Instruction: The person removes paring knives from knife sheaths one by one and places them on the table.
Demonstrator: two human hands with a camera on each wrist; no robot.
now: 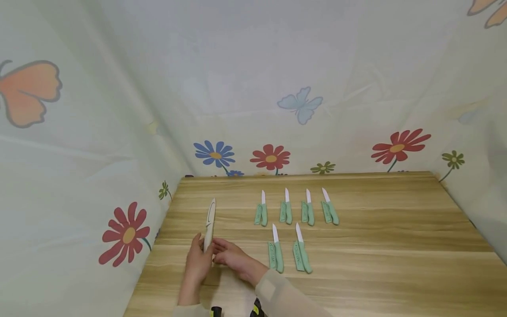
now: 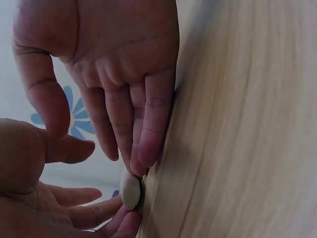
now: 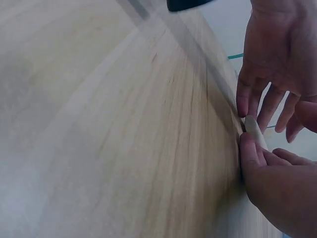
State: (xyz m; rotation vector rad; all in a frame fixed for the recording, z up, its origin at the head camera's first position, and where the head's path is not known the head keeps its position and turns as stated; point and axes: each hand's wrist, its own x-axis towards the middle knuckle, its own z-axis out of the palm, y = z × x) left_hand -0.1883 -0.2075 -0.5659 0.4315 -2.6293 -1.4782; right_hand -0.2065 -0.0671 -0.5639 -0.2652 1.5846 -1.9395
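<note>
A cream-coloured knife [image 1: 210, 223] lies at the left of the table, its tip pointing away from me. A long outline runs along its front part; whether that is a sheath or a bare blade I cannot tell. My left hand [image 1: 199, 260] is at the left of the handle and my right hand [image 1: 234, 260] at the right, low over the tabletop. In the left wrist view, fairly straight fingertips of both hands touch the handle's rounded end [image 2: 131, 192] from opposite sides. From the right wrist, the pale handle [image 3: 254, 130] shows between the fingertips.
Several green-handled paring knives with pale blades, such as this knife [image 1: 287, 206], lie in two rows, each with a green sheath [image 1: 258, 214] beside it. The wooden table [image 1: 388, 246] meets a flower-printed cloth [image 1: 245, 110] at the back and left.
</note>
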